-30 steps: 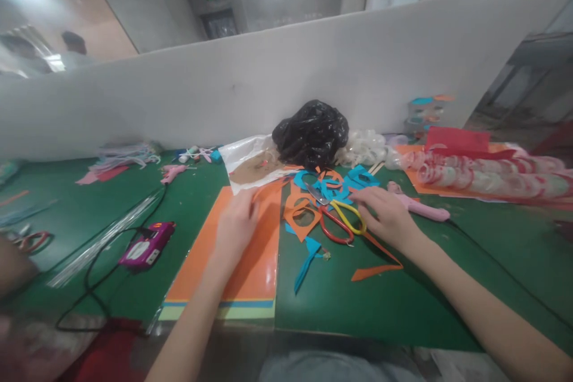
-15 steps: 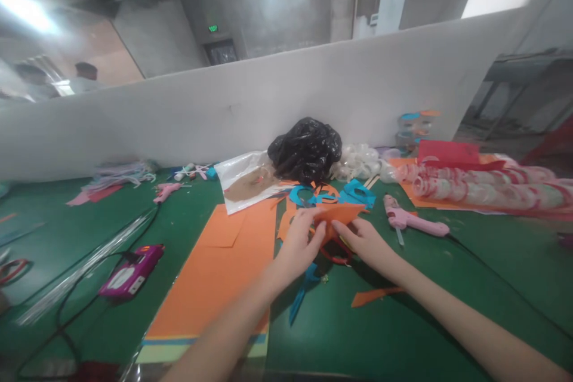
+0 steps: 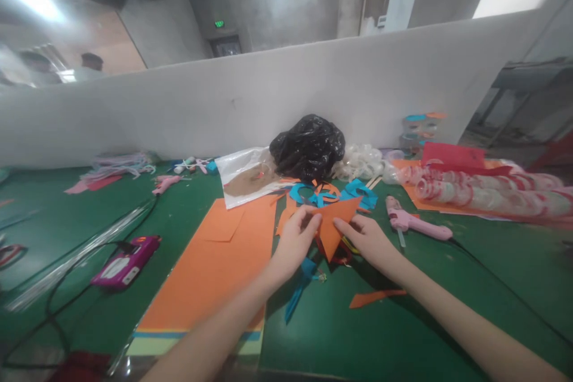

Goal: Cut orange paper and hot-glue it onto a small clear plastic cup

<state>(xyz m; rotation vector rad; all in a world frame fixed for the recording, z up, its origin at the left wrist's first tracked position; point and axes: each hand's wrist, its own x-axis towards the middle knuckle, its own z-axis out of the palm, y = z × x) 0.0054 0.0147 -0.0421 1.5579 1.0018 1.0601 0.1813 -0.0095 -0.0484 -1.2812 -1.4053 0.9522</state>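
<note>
A piece of orange paper (image 3: pixel 332 231), with pointed corners, is held up between my two hands over the green table. My left hand (image 3: pixel 295 236) grips its left side, thumb on the near face. At the right side, my right hand (image 3: pixel 364 236) pinches it the same way. Below the paper, a pair of scissors with red handles (image 3: pixel 342 259) lies partly hidden. Blue paper scraps (image 3: pixel 299 292) and an orange strip (image 3: pixel 373 298) are on the table nearer me. Beyond my hands lie cut blue rings (image 3: pixel 304 193).
A stack of orange sheets (image 3: pixel 192 292) lies left of my hands. A pink glue gun (image 3: pixel 416 224) with a cord rests at right, another (image 3: pixel 165 184) at far left. A black plastic bag (image 3: pixel 308 146), clear cups (image 3: pixel 483 191) and a purple box (image 3: pixel 128 262) stand around.
The orange paper has turned in my hands, so a point now hangs down toward me and more of its face shows. Both hands still hold it. The view has shifted slightly.
</note>
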